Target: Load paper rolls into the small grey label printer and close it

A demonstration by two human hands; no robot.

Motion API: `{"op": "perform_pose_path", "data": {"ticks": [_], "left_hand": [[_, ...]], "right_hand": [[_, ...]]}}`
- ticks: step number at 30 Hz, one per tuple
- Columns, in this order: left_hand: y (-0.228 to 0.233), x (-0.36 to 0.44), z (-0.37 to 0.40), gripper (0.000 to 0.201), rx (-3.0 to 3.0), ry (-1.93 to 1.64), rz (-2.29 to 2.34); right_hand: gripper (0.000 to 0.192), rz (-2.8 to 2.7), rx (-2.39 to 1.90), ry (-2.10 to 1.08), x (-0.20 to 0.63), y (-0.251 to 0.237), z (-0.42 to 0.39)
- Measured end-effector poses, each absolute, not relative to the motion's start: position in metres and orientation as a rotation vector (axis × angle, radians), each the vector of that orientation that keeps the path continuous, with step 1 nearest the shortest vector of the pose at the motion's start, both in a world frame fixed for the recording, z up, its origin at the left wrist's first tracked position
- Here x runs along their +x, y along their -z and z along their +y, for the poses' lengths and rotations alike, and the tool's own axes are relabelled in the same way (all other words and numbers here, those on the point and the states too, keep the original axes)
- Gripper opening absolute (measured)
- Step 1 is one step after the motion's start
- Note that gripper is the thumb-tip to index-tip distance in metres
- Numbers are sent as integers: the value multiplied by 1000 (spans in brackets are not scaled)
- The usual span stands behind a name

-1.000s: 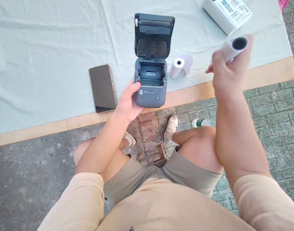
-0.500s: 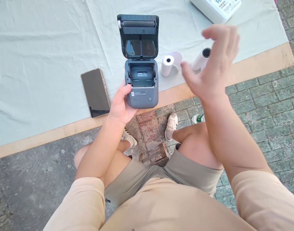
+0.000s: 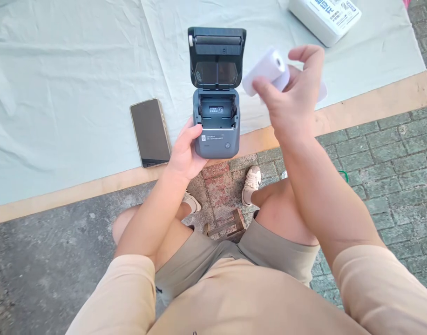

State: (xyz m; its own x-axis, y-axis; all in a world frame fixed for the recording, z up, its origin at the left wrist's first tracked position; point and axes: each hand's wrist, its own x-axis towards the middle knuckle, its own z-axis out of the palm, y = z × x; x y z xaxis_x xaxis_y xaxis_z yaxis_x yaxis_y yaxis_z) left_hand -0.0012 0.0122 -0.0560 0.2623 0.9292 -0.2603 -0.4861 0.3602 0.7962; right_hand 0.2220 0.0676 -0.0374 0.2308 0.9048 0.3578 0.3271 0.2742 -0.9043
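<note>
left hand [image 3: 186,151] grips an open mini printer [image 3: 217,139]; right hand [image 3: 296,100] pinches a white paper roll [image 3: 264,71] near the raised lid [image 3: 216,51].

Your L hand [image 3: 187,151] grips the grey printer [image 3: 216,148], w/ its lid [image 3: 216,70] up. Your R hand [image 3: 297,95] pinches a white paper roll [image 3: 264,77], a bit blurred, nr the lid. Phone [image 3: 151,132] flat on cloth [image 3: 77,102], L of printer; white box [image 3: 318,21] top R, partly out of view.
</note>
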Motion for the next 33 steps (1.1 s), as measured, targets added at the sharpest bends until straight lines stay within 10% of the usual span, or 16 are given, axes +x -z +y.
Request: {"op": "perform_pose_path", "data": {"ticks": [17,33], "left_hand": [[55,12,7,63,748,-1130,835],[64,3,7,74,796,-1070,792]], "right_hand": [[14,-2090,-1352,-242,185,9,30],[52,-1522,-1048,-563,191,16,35]]}}
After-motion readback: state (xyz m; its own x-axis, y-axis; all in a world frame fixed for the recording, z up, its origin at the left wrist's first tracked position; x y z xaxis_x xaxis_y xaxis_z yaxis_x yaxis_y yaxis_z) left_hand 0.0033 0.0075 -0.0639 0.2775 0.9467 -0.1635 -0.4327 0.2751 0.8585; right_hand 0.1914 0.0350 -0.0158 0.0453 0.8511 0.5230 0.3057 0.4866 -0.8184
